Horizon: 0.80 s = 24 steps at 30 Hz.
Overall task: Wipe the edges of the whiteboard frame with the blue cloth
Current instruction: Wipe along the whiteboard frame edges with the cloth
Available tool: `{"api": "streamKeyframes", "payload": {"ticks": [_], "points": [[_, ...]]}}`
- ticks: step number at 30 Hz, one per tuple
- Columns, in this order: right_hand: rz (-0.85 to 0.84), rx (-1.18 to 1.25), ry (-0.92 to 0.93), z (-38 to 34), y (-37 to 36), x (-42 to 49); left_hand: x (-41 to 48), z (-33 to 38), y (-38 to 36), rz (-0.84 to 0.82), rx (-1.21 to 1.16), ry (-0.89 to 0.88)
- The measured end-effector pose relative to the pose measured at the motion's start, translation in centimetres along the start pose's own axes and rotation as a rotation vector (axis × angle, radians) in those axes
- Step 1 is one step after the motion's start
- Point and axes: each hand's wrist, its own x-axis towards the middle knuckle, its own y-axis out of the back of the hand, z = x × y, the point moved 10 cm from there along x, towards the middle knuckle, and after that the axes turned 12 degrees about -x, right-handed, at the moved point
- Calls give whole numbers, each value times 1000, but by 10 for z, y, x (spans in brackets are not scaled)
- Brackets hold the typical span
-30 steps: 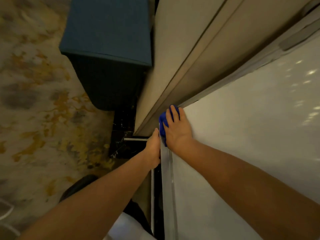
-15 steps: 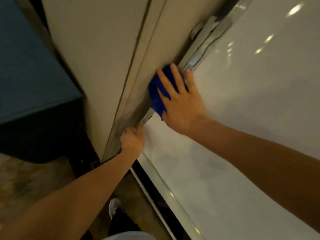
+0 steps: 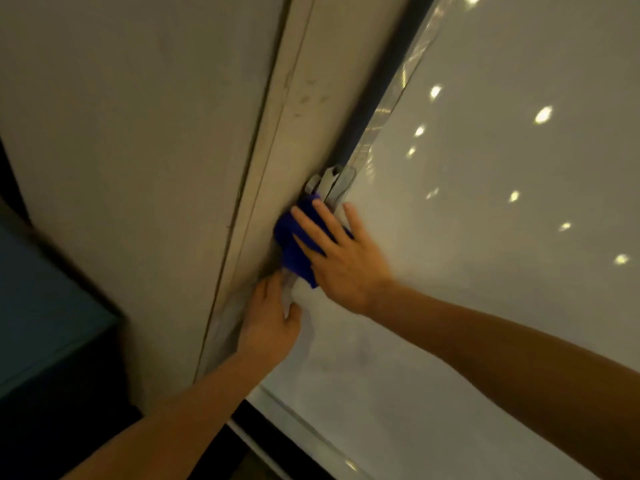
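The whiteboard (image 3: 485, 237) fills the right half of the view, glossy white with ceiling lights mirrored in it. Its silver frame edge (image 3: 384, 112) runs up along the left side. My right hand (image 3: 343, 258) presses the blue cloth (image 3: 292, 244) flat against that frame edge, fingers spread over it, just below a grey bracket (image 3: 327, 185). Directly below, my left hand (image 3: 272, 317) grips the same frame edge, thumb on the board face. Part of the cloth is hidden under my right palm.
A beige wall panel (image 3: 138, 150) with a vertical groove stands immediately left of the frame. A blue-topped cabinet (image 3: 41, 323) sits at the lower left. The board's bottom frame rail (image 3: 304, 434) crosses the lower middle, with dark floor below.
My right hand has slid the cloth upward along the left frame edge from the bottom corner to the bracket. My left hand has followed up the edge, and my view has tilted upward.
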Motion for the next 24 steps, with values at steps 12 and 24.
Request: {"api": "streamKeyframes", "payload": {"ticks": [12, 24], "points": [[87, -113, -338, 222, 60, 30, 30, 188, -12, 6, 387, -556], [173, -236, -80, 329, 88, 63, 117, 344, -13, 94, 435, -712]]}}
